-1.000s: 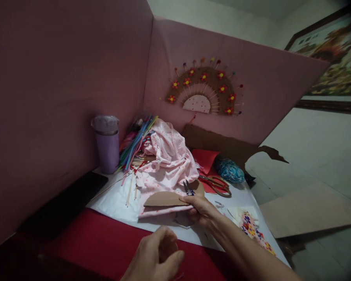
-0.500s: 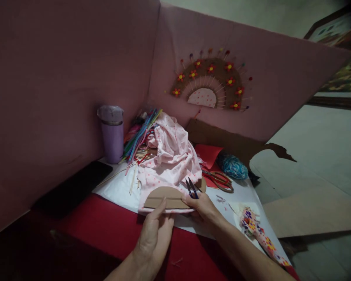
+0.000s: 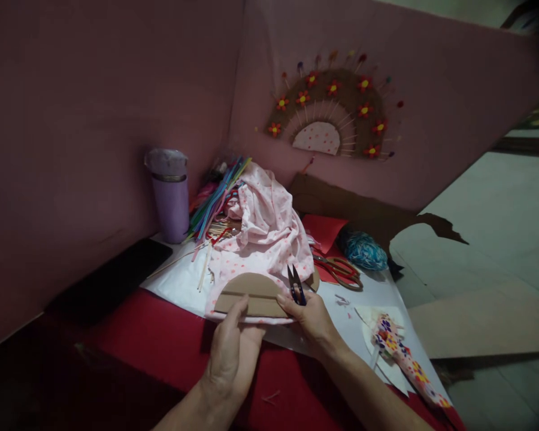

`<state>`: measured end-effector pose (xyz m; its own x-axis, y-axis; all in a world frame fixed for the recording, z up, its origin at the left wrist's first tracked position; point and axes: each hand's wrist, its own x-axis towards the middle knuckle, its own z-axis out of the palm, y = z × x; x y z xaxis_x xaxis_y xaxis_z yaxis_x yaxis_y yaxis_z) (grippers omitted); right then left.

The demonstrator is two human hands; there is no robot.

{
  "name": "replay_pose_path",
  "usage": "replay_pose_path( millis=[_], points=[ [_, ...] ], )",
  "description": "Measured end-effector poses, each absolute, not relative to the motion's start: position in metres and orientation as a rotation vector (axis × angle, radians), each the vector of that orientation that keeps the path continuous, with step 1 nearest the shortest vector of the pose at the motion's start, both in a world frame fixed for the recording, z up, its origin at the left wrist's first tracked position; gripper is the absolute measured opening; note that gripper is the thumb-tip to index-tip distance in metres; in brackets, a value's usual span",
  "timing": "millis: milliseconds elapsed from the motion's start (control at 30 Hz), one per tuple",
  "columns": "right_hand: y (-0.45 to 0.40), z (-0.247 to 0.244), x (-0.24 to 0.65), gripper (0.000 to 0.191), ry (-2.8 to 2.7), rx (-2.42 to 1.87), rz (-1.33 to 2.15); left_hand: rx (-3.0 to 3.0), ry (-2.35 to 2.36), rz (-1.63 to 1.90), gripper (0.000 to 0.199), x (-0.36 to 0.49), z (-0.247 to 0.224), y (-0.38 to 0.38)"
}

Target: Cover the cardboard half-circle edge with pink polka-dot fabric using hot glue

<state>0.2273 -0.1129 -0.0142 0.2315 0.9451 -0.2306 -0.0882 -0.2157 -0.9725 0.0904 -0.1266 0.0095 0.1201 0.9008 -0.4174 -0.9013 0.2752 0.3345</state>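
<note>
A half-round piece of brown cardboard [image 3: 251, 293] lies on pink dotted cloth [image 3: 269, 209], its straight edge toward me with cloth under it. My left hand [image 3: 236, 347] grips that edge, thumb on top and fingers beneath. On the right end, my right hand [image 3: 312, 317] pinches the cardboard and cloth with its thumb. Small dark thread snips [image 3: 296, 286] stick up from the same hand, blades apart and pointing away. The rest of the cloth lies bunched behind the cardboard.
A purple tumbler [image 3: 170, 203], a black phone-like slab [image 3: 112, 281] and pipe cleaners [image 3: 218, 197] are at left. Red-handled scissors [image 3: 341, 272], blue yarn [image 3: 365, 250] and flowered fabric [image 3: 408, 359] lie right. A decorated cardboard arch [image 3: 332, 108] hangs on the pink panel behind.
The view has shifted slightly. Both hands still hold the cardboard and cloth, which now tilt a little more toward me, showing more of the cardboard's face.
</note>
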Motion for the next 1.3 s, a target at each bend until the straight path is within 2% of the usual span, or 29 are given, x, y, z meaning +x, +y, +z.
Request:
replay_pose_path(
  millis=[500, 1000, 1200, 1300],
  points=[
    [-0.122, -0.013, 0.226, 0.033, -1.032, -1.404, 1.018, 0.068, 0.552, 1.271, 0.040, 0.088, 0.002, -0.125],
    [-0.135, -0.007, 0.223, 0.028, -1.181, -1.436, 0.823, -0.010, 0.445, 1.083, 0.042, 0.086, 0.000, -0.119],
    [-0.137, -0.010, 0.220, 0.028, -1.129, -1.430, 0.871, 0.022, 0.517, 1.111, 0.038, 0.085, -0.001, -0.123],
    [-0.138, -0.012, 0.218, 0.030, -1.089, -1.413, 0.927, 0.027, 0.600, 1.207, 0.042, 0.084, -0.002, -0.127]
  ],
)
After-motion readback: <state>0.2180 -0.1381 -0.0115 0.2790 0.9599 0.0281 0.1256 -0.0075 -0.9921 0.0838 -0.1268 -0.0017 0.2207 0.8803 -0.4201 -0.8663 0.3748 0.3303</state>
